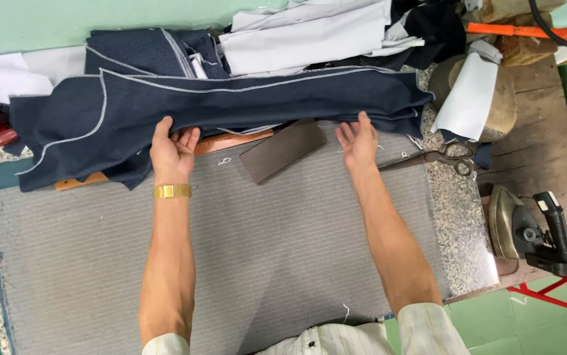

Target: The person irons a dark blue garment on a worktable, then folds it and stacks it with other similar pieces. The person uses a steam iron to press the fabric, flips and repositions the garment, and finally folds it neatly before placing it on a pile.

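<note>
Hands are both up at the near edge of the navy cloth (pixel 231 105), a long folded piece with pale stitched edges lying across the 12 o'clock side of the grey striped pad (pixel 231 263). Left hand (pixel 173 152), gold watch (pixel 172 191) on the wrist, has its fingers tucked under the cloth's edge around 11 o'clock, palm up, loosely curled on the fabric, not a tight pinch. Right hand (pixel 357 141) sits open at about 1 o'clock, fingers spread, fingertips just touching the edge, gripping nothing. Between them lies a flat dark card (pixel 283 150). Scissors (pixel 438 158) lie at 2 o'clock, an iron (pixel 513 223) at 3, and white fabric (pixel 310 29) is piled behind the cloth.
</note>
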